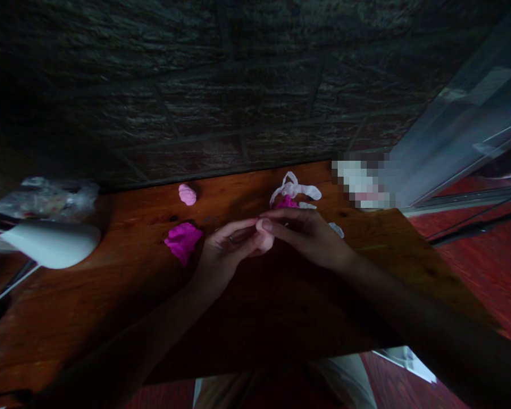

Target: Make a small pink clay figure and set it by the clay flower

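Note:
Near the middle of the head view, my left hand (227, 244) and my right hand (310, 236) meet at their fingertips over the wooden table. Both have their fingers closed in a pinch. Whatever lies between them is hidden or too small and dim to name. Left of my left hand lies a crumpled bright magenta piece (183, 241), like thin paper or cloth. A pale pink, wrinkled lump (187, 194) rests farther back. Behind my right hand are another magenta piece (286, 202), partly covered by the hand, and a white looped strip (309, 192).
A white rounded object (55, 244) with a cable stands at the left, before a clear plastic bag (46, 199). A small whitish scrap (336, 229) lies right of my right hand. The dark stone wall (196, 102) borders the back of the table (123, 233). Red flooring (485, 267) shows at right.

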`<state>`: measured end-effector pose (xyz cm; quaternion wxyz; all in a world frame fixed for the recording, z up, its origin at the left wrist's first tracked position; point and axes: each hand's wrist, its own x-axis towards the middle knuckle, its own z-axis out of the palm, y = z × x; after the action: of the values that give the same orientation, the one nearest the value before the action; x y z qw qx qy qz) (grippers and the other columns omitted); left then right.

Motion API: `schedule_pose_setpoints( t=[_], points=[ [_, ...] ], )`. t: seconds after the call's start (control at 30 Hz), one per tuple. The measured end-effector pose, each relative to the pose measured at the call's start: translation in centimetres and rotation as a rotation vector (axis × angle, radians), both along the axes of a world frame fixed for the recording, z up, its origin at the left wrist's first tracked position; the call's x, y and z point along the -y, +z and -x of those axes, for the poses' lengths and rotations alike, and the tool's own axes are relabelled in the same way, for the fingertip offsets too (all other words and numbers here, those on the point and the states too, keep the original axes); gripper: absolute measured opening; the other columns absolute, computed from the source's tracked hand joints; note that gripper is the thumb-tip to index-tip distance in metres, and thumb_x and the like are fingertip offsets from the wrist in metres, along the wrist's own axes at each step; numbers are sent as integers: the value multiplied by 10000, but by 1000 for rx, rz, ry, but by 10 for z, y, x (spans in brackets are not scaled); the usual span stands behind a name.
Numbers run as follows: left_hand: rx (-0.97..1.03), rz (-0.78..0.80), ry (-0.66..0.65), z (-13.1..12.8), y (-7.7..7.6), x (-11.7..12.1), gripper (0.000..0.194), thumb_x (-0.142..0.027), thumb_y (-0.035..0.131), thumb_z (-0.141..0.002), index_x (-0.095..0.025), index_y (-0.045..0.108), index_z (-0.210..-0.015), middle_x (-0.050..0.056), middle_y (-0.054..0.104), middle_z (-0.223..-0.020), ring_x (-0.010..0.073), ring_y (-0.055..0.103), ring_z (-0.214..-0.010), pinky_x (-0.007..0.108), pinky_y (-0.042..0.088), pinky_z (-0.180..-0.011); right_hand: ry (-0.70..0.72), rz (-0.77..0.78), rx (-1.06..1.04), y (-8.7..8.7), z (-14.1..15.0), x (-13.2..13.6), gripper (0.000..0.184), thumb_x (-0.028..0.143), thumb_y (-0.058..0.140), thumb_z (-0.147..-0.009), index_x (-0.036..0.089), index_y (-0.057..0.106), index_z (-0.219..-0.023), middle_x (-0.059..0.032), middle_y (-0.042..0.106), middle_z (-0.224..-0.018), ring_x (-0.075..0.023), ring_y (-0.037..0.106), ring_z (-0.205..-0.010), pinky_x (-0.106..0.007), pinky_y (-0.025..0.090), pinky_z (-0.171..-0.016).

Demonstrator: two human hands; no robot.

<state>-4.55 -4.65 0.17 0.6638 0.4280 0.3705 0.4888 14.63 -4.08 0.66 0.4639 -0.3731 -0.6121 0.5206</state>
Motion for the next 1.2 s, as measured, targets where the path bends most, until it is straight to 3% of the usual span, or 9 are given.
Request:
schedule_pose_setpoints(
  t=[0.17, 0.33, 0.47, 0.8, 1.0, 1.2],
  points=[
    [-30, -85, 164, 1, 4, -3, 368, -352, 935, -717, -274, 829, -1060, 48, 824, -1135, 216, 801, -1000, 247, 679, -780, -109, -141, 57, 1, 2, 6, 364, 305, 702, -955, 264, 721, -1316, -62, 797, -1232, -211, 759, -1097, -389, 615, -972],
    [-1, -190, 155, 4, 2, -3, 357, -279, 908, -764, -289, 818, -1109, 58, 811, -1180, 234, 785, -1076, 285, 676, -871, -89, -346, 141, 0, 13, 14, 411, 208, 661, -974, 285, 681, -1378, -57, 771, -1293, -205, 743, -1119, -381, 598, -996],
    [-8, -228, 113, 5, 1, -2, 329, -251, 868, -816, -298, 808, -1136, 48, 813, -1175, 215, 787, -1068, 257, 677, -844, -157, -339, 118, -1, 15, 16, 432, 198, 664, -979, 291, 661, -1400, -63, 756, -1312, -196, 739, -1093, -376, 597, -982],
    [-134, -217, 168, 4, 1, 2, 325, -356, 862, -814, -216, 813, -1104, 82, 815, -1155, 263, 799, -1021, 390, 701, -863, -168, -417, 160, 3, 14, 17, 407, 176, 695, -966, 374, 722, -1320, -37, 776, -1240, -203, 719, -1121, -391, 586, -998],
    [-81, -343, 109, 4, 2, -1, 387, -218, 867, -802, -280, 787, -1175, 49, 792, -1228, 219, 770, -1125, 322, 657, -963, -212, -399, 161, -3, 15, 17, 429, 213, 723, -951, 340, 698, -1361, -59, 762, -1264, -209, 722, -1099, -402, 588, -998],
    [-213, -375, 155, 3, 4, 2, 322, -222, 831, -831, -212, 790, -1150, 74, 804, -1187, 228, 783, -1089, 376, 637, -1015, -178, -352, 105, -3, 14, 14, 418, 209, 737, -943, 332, 711, -1341, -39, 769, -1279, -204, 723, -1126, -396, 572, -1030]
  ],
)
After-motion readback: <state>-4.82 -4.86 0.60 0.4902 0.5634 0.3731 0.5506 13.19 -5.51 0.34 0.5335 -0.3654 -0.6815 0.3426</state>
